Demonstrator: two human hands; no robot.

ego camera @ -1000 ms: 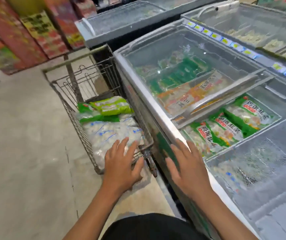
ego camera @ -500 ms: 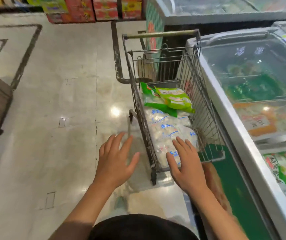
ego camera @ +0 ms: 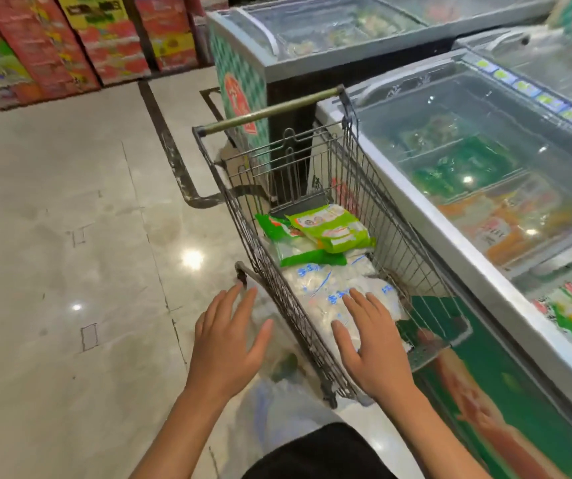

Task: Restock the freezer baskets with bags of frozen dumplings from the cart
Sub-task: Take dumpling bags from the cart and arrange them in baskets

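Observation:
A wire shopping cart (ego camera: 315, 160) stands beside the chest freezer (ego camera: 485, 271). In the cart lie clear white bags of frozen dumplings with blue print (ego camera: 315, 281) and, further back, two green bags (ego camera: 333, 229). My right hand (ego camera: 371, 344) hovers spread and flat over the near white bag, inside the cart's near end; whether it touches the bag I cannot tell. My left hand (ego camera: 229, 344) is spread open outside the cart's left wall, above the floor, holding nothing. Green dumpling bags (ego camera: 571, 312) show in the freezer at the right edge.
A second freezer (ego camera: 312, 39) stands behind the cart. Stacked red and yellow cartons (ego camera: 70, 46) line the far wall. Tiled floor (ego camera: 70, 271) lies open to the left. The freezer's glass lid (ego camera: 485, 150) covers green and orange packs.
My view turned from the freezer toward the cart. My right hand moved from the freezer rim to above the white bags in the cart; my left hand ended up outside the cart's left wall.

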